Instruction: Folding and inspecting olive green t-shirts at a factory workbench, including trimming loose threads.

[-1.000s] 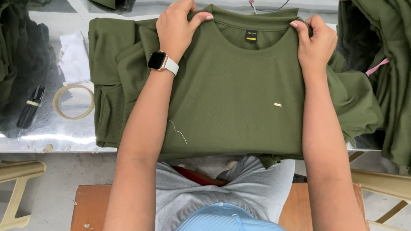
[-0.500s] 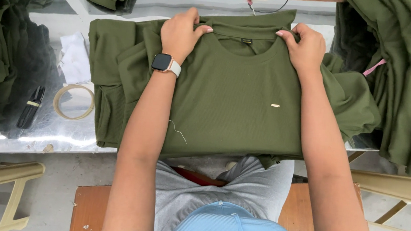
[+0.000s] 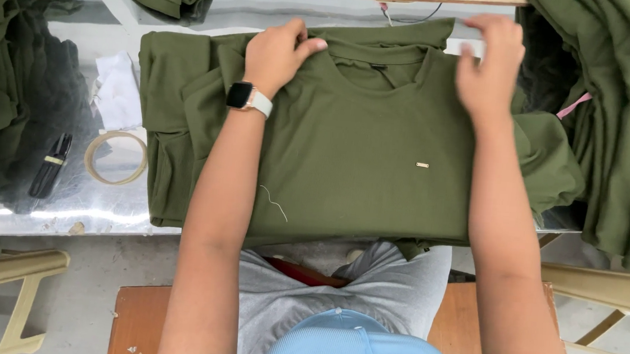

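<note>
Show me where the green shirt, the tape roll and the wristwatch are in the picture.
green shirt (image 3: 376,167): head view, middle of the chest panel.
tape roll (image 3: 97,149): head view, left edge of the ring.
wristwatch (image 3: 240,95): head view, dark screen on the left wrist.

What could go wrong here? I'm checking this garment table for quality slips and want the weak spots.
The loose pale thread lying on the olive T-shirt could get folded in. Only the left hand pins the collar; the right hand looks lifted and blurred, so that shoulder may shift and crease. The shirt's lower edge hangs over the table edge and might drag the stack down.
</note>
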